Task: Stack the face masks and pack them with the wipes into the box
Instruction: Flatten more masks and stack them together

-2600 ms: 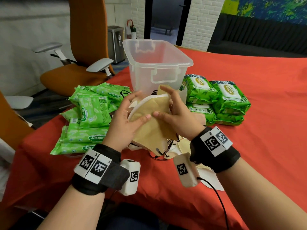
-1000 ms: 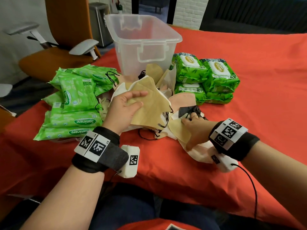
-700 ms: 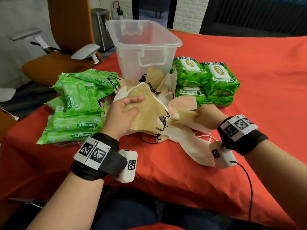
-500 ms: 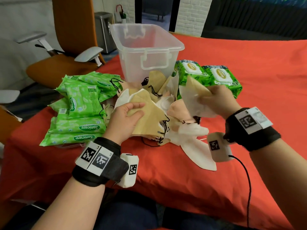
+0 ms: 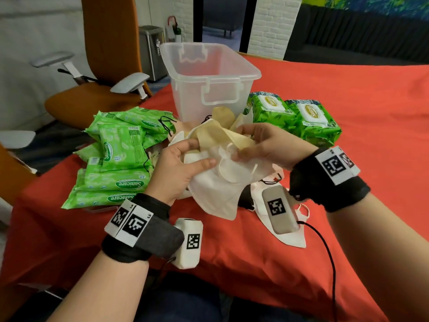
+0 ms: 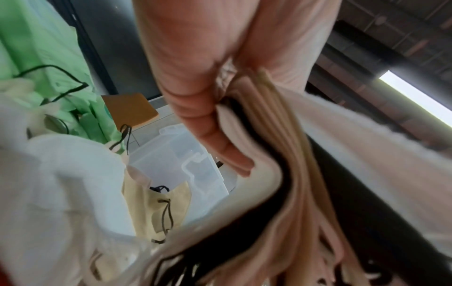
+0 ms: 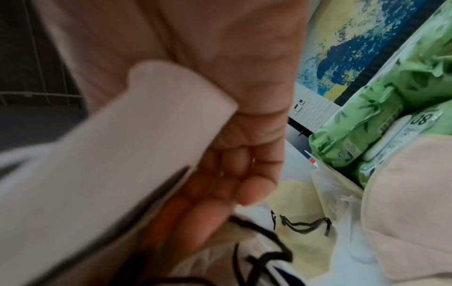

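My left hand (image 5: 200, 153) grips a stack of tan and white face masks (image 5: 218, 138) above the red table, thumb on top. Its fingers (image 6: 220, 139) clamp the stacked edges (image 6: 281, 164) in the left wrist view. My right hand (image 5: 241, 145) pinches a white face mask (image 5: 216, 189) and lays it against the front of the stack. The same white mask (image 7: 110, 164) fills the right wrist view. The clear plastic box (image 5: 210, 66) stands empty just behind the hands. Green wipes packs lie in a pile on the left (image 5: 116, 159) and in a stack on the right (image 5: 292, 117).
More loose masks (image 5: 290, 238) lie on the red tablecloth (image 5: 348, 94) under my right wrist and by the box's foot (image 5: 222, 115). An orange office chair (image 5: 92, 94) stands off the table's left edge. The wipes packs (image 7: 367, 125) sit close beside my right hand.
My right hand picked a white mask off the table pile, lifted it, and brought it left onto the stack. My left hand kept holding the stack in place.
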Available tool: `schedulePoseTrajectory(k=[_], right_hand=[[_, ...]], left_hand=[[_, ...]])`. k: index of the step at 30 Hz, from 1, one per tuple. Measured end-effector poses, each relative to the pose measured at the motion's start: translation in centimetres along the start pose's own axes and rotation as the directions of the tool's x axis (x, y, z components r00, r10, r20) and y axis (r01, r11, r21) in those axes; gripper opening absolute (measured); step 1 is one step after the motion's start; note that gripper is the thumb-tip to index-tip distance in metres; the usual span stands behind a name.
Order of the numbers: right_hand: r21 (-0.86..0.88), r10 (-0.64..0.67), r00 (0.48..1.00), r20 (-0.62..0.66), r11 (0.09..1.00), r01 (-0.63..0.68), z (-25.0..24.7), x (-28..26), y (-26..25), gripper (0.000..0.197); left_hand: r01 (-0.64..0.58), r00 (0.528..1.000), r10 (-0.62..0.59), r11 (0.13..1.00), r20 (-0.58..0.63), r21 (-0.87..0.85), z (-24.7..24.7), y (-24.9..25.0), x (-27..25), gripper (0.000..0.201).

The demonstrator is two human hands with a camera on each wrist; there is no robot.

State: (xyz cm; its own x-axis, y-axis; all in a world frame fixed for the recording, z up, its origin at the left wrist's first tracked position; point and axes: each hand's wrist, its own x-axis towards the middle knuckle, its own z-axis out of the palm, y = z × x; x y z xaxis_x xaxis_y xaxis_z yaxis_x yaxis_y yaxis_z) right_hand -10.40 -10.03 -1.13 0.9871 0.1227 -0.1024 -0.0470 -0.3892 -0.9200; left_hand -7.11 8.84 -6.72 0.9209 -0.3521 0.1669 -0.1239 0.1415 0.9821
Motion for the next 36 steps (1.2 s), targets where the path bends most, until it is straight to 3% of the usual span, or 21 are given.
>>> schedulePoseTrajectory(k=[4, 7, 9, 11, 14, 18, 23, 26, 28, 31, 33, 34, 35, 36], right_hand=[[0.067, -0.074, 0.961, -0.265, 0.993, 0.095, 0.3, 0.3, -0.2, 0.021], [-0.236, -0.354, 0.823, -0.445, 0.933, 0.273, 0.7, 0.2, -0.5, 0.021], [-0.435, -0.514, 0.776, -0.366, 0.832, 0.346, 1.3, 0.0, -0.8, 0.018], [-0.562, -0.503, 0.837, -0.218, 0.765, 0.313, 2.1, 0.1, -0.9, 0.019], [-0.718, -0.320, 0.941, -0.111, 0.680, 0.146, 3.2, 0.4, -0.9, 0.039], [-0.777, -0.203, 0.974, -0.100, 0.628, 0.051, 3.7, 0.6, -1.2, 0.043], [-0.646, -0.172, 0.982, -0.081, 0.759, 0.080, 3.5, 0.3, -1.4, 0.017], [-0.527, -0.178, 0.967, -0.181, 0.848, 0.058, 2.6, 0.8, -0.8, 0.034], [-0.454, -0.183, 0.893, -0.410, 0.891, -0.026, 1.6, 1.5, -0.2, 0.035], [-0.316, -0.218, 0.630, -0.745, 0.948, -0.046, 0.2, 1.7, 0.2, 0.033], [-0.350, -0.344, 0.474, -0.811, 0.933, 0.080, 0.2, 1.3, -0.1, 0.032], [-0.395, -0.415, 0.440, -0.796, 0.908, 0.142, 0.6, 1.0, -0.3, 0.027], [-0.438, -0.475, 0.443, -0.760, 0.879, 0.191, 1.1, 0.9, -0.4, 0.020], [-0.465, -0.508, 0.484, -0.712, 0.858, 0.217, 1.7, 0.9, -0.3, 0.017]], left_hand=[[-0.070, 0.996, 0.075, 0.994, -0.056, 0.084, -0.1, -0.1, 0.0, 0.041], [-0.144, 0.985, 0.154, 0.983, -0.082, 0.114, -0.1, -0.2, 0.0, 0.053], [-0.157, 0.983, 0.164, 0.984, -0.079, 0.088, -0.1, -0.2, -0.1, 0.064], [-0.174, 0.983, 0.178, 0.982, -0.042, 0.079, 0.0, -0.2, -0.1, 0.068], [-0.198, 0.979, 0.202, 0.969, -0.013, 0.149, 0.0, -0.5, 0.0, 0.057], [-0.125, 0.990, 0.135, 0.975, -0.039, 0.181, 0.0, -0.6, -0.1, 0.040], [-0.045, 0.994, 0.053, 0.995, -0.096, 0.089, 0.0, -0.4, 0.0, 0.032], [-0.019, 0.992, 0.026, 0.998, -0.126, 0.060, -0.1, -0.5, 0.4, 0.024], [-0.020, 0.986, 0.030, 0.998, -0.164, 0.064, -0.3, -0.6, 0.5, 0.021], [-0.027, 0.980, 0.036, 0.998, -0.193, 0.051, -0.3, -0.7, 0.7, 0.021], [-0.019, 0.978, 0.025, 0.999, -0.206, 0.031, -0.3, -0.7, 0.7, 0.023], [-0.010, 0.978, 0.013, 1.000, -0.207, 0.012, -0.2, -0.6, 0.6, 0.023], [0.004, 0.979, -0.008, 1.000, -0.206, -0.016, -0.2, -0.5, 0.6, 0.023], [0.015, 0.979, -0.024, 0.999, -0.200, -0.048, 0.0, -0.3, 0.6, 0.024]])
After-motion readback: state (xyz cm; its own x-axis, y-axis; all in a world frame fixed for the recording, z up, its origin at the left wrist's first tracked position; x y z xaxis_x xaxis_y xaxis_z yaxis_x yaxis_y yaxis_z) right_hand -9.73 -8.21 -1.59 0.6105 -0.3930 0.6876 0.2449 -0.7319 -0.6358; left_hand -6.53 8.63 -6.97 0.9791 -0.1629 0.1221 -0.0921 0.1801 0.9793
